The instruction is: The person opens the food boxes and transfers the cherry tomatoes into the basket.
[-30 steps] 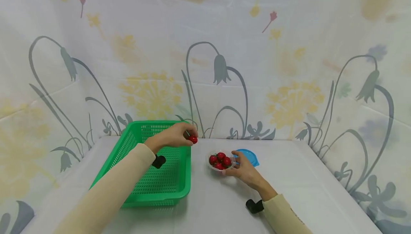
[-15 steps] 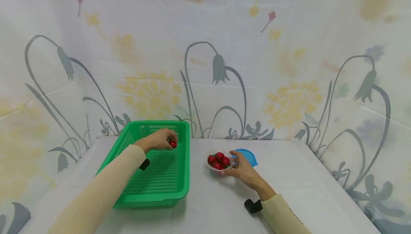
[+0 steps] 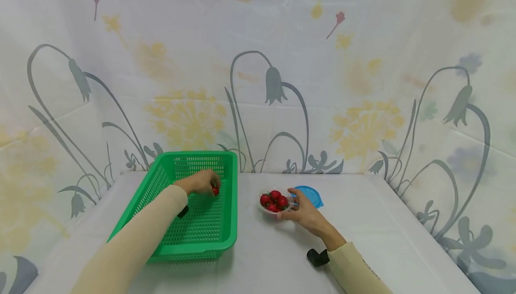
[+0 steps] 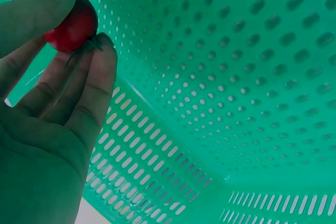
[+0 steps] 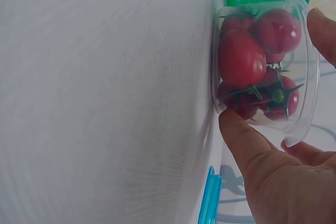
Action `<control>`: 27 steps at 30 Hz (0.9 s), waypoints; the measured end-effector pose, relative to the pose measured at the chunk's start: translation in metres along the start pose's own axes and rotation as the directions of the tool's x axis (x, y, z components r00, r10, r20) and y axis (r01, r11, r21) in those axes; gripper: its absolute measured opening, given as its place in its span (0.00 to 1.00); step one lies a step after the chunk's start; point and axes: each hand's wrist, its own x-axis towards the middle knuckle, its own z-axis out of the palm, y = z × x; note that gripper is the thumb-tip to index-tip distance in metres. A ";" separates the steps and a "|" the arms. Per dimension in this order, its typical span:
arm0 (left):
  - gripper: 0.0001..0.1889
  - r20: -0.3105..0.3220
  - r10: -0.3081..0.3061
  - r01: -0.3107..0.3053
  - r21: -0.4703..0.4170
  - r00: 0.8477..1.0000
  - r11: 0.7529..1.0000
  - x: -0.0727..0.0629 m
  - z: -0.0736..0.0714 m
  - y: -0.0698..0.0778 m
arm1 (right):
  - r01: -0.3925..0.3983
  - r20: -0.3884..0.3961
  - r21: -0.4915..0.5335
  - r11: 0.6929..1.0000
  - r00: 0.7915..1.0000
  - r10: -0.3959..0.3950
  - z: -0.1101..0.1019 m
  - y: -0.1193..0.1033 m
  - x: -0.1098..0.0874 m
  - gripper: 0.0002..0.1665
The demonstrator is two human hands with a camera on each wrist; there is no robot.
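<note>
Inside the green plastic basket, my left hand pinches a cherry tomato between thumb and fingertips. The tomato is red with a dark top and a green leafy stem end, held above the basket's perforated floor. To the right of the basket stands a small clear plastic tub with several red cherry tomatoes in it, some with green stems. My right hand holds this tub from its right side, thumb and fingers curved around the wall. One fingertip sits low by the tub's base.
A blue lid lies on the white table just behind the right hand. Behind the table hangs a flower-printed cloth. The basket has tall slotted walls. A black wrist mount sits at the right cuff.
My left hand has carried the cherry tomato leftward from over the basket's right rim, then down into the basket. My right hand stays at the tub.
</note>
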 end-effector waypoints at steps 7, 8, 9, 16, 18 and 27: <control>0.15 0.024 -0.038 0.039 -0.018 0.999 0.999 0.000 0.005 0.002 | -0.002 0.003 0.013 1.000 1.000 0.002 0.000 0.000 0.000 0.57; 0.15 0.027 -0.043 0.044 -0.016 0.999 0.999 -0.001 0.006 0.002 | -0.003 0.003 0.011 1.000 1.000 0.003 0.000 0.000 0.000 0.57; 0.15 0.028 -0.047 0.047 -0.012 0.998 0.999 -0.001 0.006 0.003 | -0.004 0.003 0.011 1.000 1.000 0.004 0.000 0.001 0.000 0.57; 0.15 0.040 -0.066 0.066 -0.005 0.997 0.998 -0.001 0.004 0.003 | -0.004 -0.003 0.006 1.000 1.000 0.004 -0.001 0.001 0.001 0.56; 0.16 0.040 -0.070 0.070 -0.007 0.997 0.998 -0.002 0.002 0.003 | -0.002 -0.002 0.009 1.000 1.000 0.002 -0.001 0.001 0.002 0.57; 0.17 -0.025 -0.033 0.032 -0.044 0.999 0.999 -0.009 -0.018 0.016 | -0.006 0.003 0.015 1.000 1.000 0.006 0.000 0.001 0.000 0.56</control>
